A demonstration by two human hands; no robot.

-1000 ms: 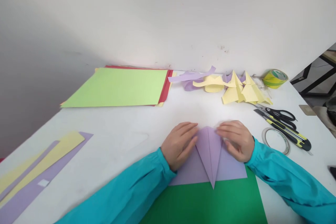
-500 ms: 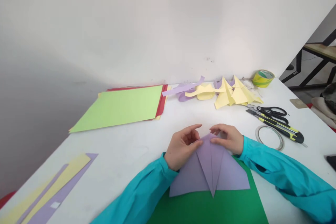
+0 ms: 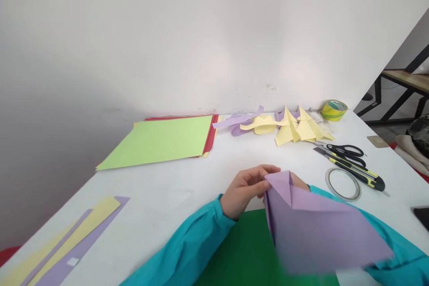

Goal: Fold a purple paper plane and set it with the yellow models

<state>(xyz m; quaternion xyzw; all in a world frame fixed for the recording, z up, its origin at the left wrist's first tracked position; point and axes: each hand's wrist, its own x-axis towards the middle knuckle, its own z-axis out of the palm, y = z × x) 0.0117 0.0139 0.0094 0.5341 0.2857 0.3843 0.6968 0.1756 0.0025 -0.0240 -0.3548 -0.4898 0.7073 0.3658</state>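
Observation:
A folded sheet of purple paper (image 3: 321,237) is raised and tilted over the green sheet (image 3: 248,250), its lower right part blurred by motion. My left hand (image 3: 246,190) pinches its upper left corner between thumb and fingers. Behind the paper's top edge is my right hand (image 3: 299,182); only a part of its back shows, and its fingers are hidden. A small triangular flap stands out near the paper's top, and folded layers show along its left edge.
Along the wall lie a light green sheet (image 3: 164,140) on other coloured sheets, paper strips (image 3: 264,121), folded yellow paper pieces (image 3: 301,126) and yellow-green tape (image 3: 334,111). Scissors (image 3: 346,152), a utility knife (image 3: 351,170) and a tape roll (image 3: 343,196) are at right, paper offcuts (image 3: 90,228) at left.
The purple paper lay flat on the green sheet with both hands at its top; now it is lifted, turned and swung to the right. My right hand has gone behind it.

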